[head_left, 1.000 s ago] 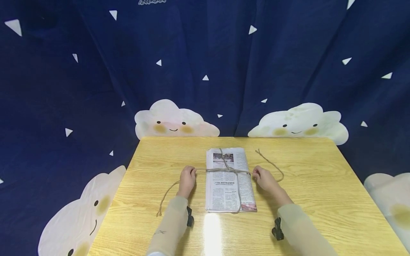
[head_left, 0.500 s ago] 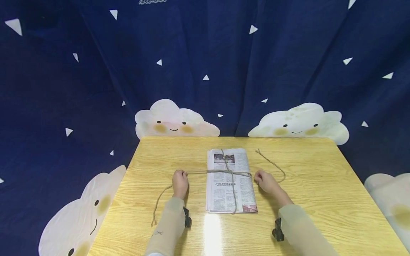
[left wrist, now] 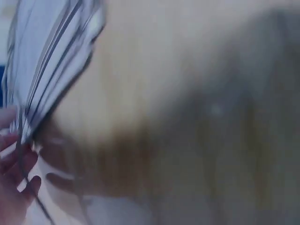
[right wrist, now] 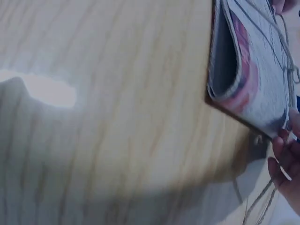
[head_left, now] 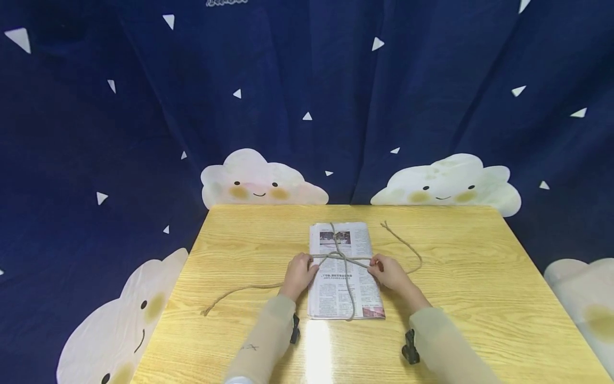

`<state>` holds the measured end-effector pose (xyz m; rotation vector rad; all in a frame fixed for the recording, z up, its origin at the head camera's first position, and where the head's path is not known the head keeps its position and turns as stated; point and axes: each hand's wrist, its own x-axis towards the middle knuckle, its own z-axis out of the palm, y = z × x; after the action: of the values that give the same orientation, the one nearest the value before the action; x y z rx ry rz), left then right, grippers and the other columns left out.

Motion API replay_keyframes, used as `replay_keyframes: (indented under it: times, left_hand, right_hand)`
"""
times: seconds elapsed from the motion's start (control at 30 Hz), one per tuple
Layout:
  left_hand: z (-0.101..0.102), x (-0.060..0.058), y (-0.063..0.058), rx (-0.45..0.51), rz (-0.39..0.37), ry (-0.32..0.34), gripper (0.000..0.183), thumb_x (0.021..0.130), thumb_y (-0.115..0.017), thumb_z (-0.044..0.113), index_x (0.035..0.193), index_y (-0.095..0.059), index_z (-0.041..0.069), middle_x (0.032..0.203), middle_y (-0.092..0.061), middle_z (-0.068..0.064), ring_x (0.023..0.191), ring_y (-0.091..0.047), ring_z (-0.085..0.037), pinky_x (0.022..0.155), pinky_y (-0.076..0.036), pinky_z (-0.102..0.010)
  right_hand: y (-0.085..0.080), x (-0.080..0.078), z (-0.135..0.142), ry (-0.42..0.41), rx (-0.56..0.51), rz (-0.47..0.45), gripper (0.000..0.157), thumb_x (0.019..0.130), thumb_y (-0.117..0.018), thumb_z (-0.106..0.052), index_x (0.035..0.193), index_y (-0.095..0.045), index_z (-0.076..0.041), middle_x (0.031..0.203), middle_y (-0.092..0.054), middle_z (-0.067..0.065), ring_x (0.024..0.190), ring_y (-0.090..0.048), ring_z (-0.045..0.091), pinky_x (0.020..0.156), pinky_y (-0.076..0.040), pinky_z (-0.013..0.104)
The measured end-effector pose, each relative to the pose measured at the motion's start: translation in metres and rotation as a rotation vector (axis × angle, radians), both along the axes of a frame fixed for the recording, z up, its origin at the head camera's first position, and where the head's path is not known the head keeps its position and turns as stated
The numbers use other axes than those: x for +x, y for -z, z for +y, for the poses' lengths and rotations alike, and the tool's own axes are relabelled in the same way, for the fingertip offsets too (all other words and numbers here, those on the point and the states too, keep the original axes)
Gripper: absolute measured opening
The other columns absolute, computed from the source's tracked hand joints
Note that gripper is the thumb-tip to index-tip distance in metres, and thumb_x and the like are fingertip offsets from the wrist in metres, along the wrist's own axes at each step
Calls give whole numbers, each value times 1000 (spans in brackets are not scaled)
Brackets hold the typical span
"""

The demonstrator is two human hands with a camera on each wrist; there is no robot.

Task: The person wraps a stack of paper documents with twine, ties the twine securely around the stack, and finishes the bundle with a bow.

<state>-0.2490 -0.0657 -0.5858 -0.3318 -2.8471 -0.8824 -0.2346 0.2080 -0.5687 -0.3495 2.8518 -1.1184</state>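
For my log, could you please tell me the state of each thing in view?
Newspapers: folded, stacked, lying on the table.
Twine: crossed over the newspapers, both ends loose on the table.
Left hand: holding twine at the newspapers' left edge.
Right hand: pinching twine at the right edge.
Curtain: hanging.

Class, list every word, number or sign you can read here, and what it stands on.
None reads clearly.
Folded grey-white newspaper bundle: headline and columns, too small.
Navy-blue fabric backdrop with white triangles, top edge: white lettering, cut off.
Beige cloth left sleeve: dark mark, unreadable.
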Motion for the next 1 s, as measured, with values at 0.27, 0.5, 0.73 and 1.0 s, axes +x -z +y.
replay_keyframes:
  times: [0.27, 0.5, 0.73, 1.0]
  left_hand:
    - [19, 6, 4, -252, 48, -27, 14, 86, -58, 3, 99, -60, -1, 90, -57, -10, 84, -56, -25, 75, -48, -36]
    - [8, 7, 2, -166, 0, 39, 11, 91, -48, 0, 101, -54, -2, 90, -54, -11, 87, -56, -25, 80, -50, -34]
    - [1, 2, 12, -83, 24, 70, 6, 88, -52, -2, 84, -50, 1, 77, -48, -7, 74, -53, -22, 69, -50, -33]
    - [1, 1, 12, 47, -30, 49, 5, 87, -55, -3, 87, -53, 1, 81, -54, -7, 77, -55, -21, 69, -50, -32]
  right_hand:
    - [4, 1, -5, 5, 32, 34, 7, 86, -61, -7, 80, -58, -7, 68, -52, -2, 63, -45, 12, 56, -39, 25]
    - [2, 0, 6, 94, 90, 56, 7, 86, -62, -10, 80, -61, -7, 69, -56, 0, 62, -47, 14, 56, -40, 28]
    - [4, 8, 8, 203, 165, 43, 8, 83, -65, -14, 77, -62, -10, 69, -59, 0, 64, -51, 17, 59, -42, 33]
    - [9, 12, 11, 238, 104, 14, 8, 83, -66, -14, 78, -62, -8, 70, -58, 0, 64, -50, 16, 59, -41, 31]
